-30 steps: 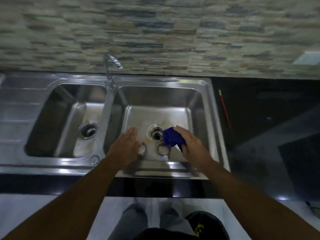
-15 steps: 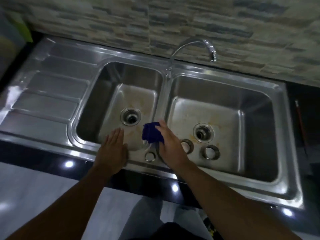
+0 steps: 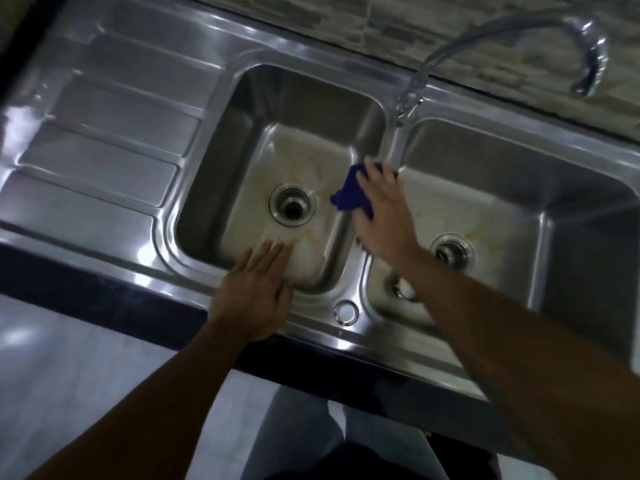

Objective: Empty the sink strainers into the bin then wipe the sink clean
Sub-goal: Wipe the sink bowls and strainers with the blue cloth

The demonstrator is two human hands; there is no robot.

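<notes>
1. Stainless steel fills the frame: a double sink (image 3: 391,140) with a ribbed drainboard (image 3: 104,133) on its left, set in a dark countertop (image 3: 86,282) under a stone-patterned wall (image 3: 450,15).
2. The right hand (image 3: 384,216) lies over the divider between the two basins and presses a blue cloth (image 3: 348,197) against the steel. The fingers look straight and slightly spread on top of the cloth, though the hand is blurred and the thumb is hidden.
3. The cloth bunches out from under the hand's left side, over the right wall of the left basin (image 3: 214,188).
4. The left hand (image 3: 252,289) rests flat on the sink's front rim, fingers straight and close together. Its fingertips reach past the edge, above the left basin's floor, and it holds nothing.
5. Yellowish stains mark the floors of both basins around the left drain (image 3: 292,207) and the right drain (image 3: 452,252), both open.
6. A round metal strainer (image 3: 401,287) lies on the floor of the right basin (image 3: 519,188) near its front wall, partly covered by the right forearm.
7. The curved chrome faucet (image 3: 594,57) rises from the back of the divider and arches out over the right basin.
8. A small round cap (image 3: 345,311) sits in the front rim between the basins.
</notes>
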